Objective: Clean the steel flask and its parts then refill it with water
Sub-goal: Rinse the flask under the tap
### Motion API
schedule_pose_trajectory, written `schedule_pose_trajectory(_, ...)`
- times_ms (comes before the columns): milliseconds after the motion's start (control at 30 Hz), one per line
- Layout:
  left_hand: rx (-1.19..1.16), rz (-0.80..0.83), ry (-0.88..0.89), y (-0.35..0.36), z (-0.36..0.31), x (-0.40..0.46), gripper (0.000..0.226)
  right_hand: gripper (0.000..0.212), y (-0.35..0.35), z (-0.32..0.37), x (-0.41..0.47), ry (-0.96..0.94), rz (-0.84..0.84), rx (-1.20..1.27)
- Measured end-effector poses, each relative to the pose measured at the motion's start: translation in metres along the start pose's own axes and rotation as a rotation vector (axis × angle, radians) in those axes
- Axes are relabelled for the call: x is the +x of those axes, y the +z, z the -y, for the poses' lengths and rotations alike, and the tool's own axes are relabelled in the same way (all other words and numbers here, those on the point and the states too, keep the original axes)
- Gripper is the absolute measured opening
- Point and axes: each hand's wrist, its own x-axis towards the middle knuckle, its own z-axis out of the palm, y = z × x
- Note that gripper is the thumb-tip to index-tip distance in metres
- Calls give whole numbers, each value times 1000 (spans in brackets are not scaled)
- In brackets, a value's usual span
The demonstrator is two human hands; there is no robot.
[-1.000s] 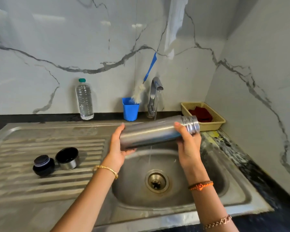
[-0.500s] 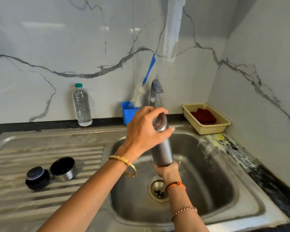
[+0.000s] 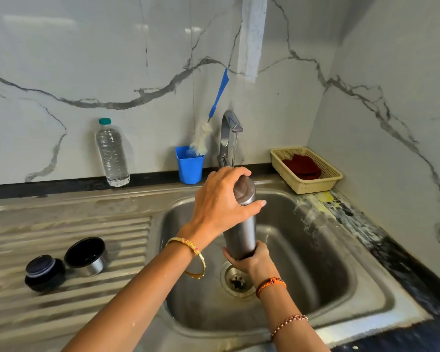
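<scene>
The steel flask (image 3: 241,229) stands nearly upright over the sink bowl (image 3: 315,250), under the tap (image 3: 228,138), which runs a thin stream of water. My left hand (image 3: 221,201) grips its upper end, fingers curled round the top. My right hand (image 3: 249,257) holds its lower end just above the drain (image 3: 236,280). The flask's mouth is hidden by a hand. On the ribbed drainboard at the left lie the steel cup lid (image 3: 87,255) and the dark stopper (image 3: 43,273).
A plastic water bottle (image 3: 111,153) stands at the back wall. A blue cup (image 3: 189,165) holds a bottle brush (image 3: 208,123) beside the tap. A yellow basket (image 3: 325,179) with a dark red cloth (image 3: 302,166) sits in the back right corner.
The flask went from lying sideways to nearly upright over the drain. My left hand moved onto its top and my right hand dropped to its bottom end.
</scene>
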Motion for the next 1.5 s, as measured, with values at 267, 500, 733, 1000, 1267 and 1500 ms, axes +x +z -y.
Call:
schedule_pose_trajectory(267,0,15,8,-5,0,-2,56,29,-2,-5,-1,-8,48,-53)
schedule_pose_trajectory(500,0,-3,2,-4,1,-4,57,29,1,-7,-21,-92,39,-372)
schedule_pose_trajectory(733,0,-34,-23,-13,4,1,58,48,-24,8,-36,-676,401,-901)
schedule_pose_trajectory(1000,-77,-62,-18,-6,-6,6,61,87,-20,10,-33,-1290,493,-1218)
schedule_pose_trajectory(1267,-623,32,-196,14,9,-6,78,79,-25,22,-23,-1264,355,-1068)
schedule_pose_trajectory(1500,-669,111,-395,19,34,-39,69,81,-19,15,-36,-1258,390,-1254)
